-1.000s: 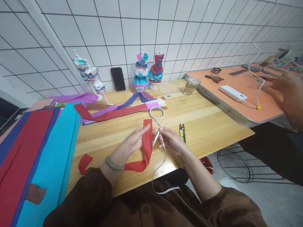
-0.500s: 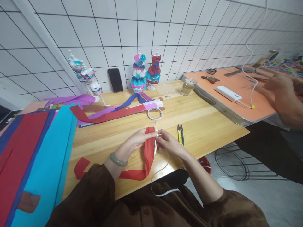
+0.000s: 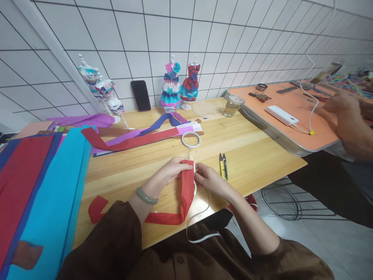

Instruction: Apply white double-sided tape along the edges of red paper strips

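Note:
My left hand [image 3: 174,170] is closed on the top part of a long red crepe-paper strip [image 3: 187,194], its thumb lying across the front. The strip hangs down, bends at the table and runs left under my forearm. At the strip's right edge, my right hand [image 3: 210,178] pinches a narrow white tape; the exact grip is partly hidden by the fingers. From there a thin white band [image 3: 204,238] loops down over my lap. Just beyond my hands lies a roll of white tape [image 3: 191,147], its loose end leading toward the red strip.
Snips [image 3: 223,167] lie right of my hands. Coloured paper sheets [image 3: 70,167] cover the left side. Behind stand small dress forms [image 3: 170,91], a phone [image 3: 141,95] and a lidded glass jar [image 3: 232,107]. At right, another person's hand [image 3: 344,112] is over an orange table [image 3: 323,142].
The held red strip has shifted slightly right and turned a little, now covering more of the white tape. My right fingers stay at its edge. The view has tilted slightly.

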### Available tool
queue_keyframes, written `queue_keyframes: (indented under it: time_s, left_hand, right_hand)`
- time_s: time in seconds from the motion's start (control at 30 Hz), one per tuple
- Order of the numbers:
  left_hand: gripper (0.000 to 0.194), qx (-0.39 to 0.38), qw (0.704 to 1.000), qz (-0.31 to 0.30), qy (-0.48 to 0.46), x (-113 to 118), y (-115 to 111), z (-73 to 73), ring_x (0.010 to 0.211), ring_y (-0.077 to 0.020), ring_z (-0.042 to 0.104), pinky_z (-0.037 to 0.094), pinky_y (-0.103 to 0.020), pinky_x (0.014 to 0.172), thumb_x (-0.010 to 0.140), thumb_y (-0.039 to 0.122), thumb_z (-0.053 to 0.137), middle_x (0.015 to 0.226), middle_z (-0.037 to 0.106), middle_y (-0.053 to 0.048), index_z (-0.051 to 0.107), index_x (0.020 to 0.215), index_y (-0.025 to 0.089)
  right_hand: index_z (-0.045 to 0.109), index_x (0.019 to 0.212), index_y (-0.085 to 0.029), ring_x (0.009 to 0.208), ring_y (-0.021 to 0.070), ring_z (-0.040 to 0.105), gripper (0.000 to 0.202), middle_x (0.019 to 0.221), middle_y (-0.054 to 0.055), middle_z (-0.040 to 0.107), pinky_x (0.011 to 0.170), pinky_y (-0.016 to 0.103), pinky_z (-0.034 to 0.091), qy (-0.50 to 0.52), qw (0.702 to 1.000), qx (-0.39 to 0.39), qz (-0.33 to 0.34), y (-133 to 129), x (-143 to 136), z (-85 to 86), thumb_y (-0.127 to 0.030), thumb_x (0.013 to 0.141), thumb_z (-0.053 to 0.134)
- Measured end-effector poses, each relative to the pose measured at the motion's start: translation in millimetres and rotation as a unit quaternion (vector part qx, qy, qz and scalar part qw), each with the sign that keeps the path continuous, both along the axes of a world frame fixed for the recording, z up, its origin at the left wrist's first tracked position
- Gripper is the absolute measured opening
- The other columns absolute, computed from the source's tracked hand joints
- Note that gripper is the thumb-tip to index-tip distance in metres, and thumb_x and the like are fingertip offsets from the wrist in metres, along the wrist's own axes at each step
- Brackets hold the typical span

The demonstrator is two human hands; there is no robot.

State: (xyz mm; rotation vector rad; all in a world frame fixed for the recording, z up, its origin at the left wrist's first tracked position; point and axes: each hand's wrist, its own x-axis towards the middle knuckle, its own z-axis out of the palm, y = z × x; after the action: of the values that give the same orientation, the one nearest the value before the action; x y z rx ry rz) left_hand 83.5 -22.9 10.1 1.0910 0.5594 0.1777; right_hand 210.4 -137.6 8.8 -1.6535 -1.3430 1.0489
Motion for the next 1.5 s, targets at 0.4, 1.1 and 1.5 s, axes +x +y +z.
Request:
queue_keyframes:
  time_s: [0.4, 1.1, 1.5]
  left_hand:
    - [0.037, -0.004, 0.993, 0.117, -0.012, 1.0, 3.9, -7.3, 0.055, -0.0084, 0.051, 0.037, -0.021, 0.055, 0.054, -0.001, 0.045, 0.062, 0.051, 0.002, 0.053, 0.086, 0.016]
    - [0.029, 0.129, 0.987, 0.092, 0.034, 4.1, -1.1, -12.8, 0.061, -0.0099, 0.047, 0.032, -0.024, 0.06, 0.061, 0.04, 0.068, 0.066, 0.056, 0.0, 0.06, 0.07, 0.013]
    - [0.016, 0.081, 0.99, 0.108, -0.031, 6.5, -3.2, -17.8, 0.061, -0.0081, 0.047, 0.033, -0.023, 0.064, 0.067, 0.029, 0.064, 0.064, 0.055, 0.001, 0.06, 0.066, 0.013]
  right_hand:
    - [0.05, 0.093, -0.02, 0.051, 0.0126, 0.05, 0.015, 0.056, -0.004, 0.053, 0.052, 0.024, 0.035, -0.033, 0.999, -0.001, -0.014, -1.3, 1.5, -1.7, -0.03, 0.085, 0.042]
    - [0.036, 0.124, -0.016, 0.051, 0.0115, 0.049, 0.041, 0.056, -0.005, 0.05, 0.054, 0.023, 0.037, -0.068, 0.998, -0.016, -0.007, 3.6, -9.3, 5.5, -0.023, 0.085, 0.039]
    - [0.025, 0.135, -0.017, 0.052, 0.0112, 0.051, 0.054, 0.063, -0.003, 0.052, 0.055, 0.025, 0.042, 0.044, 0.998, -0.004, -0.049, -2.5, -11.2, -0.4, -0.035, 0.087, 0.039]
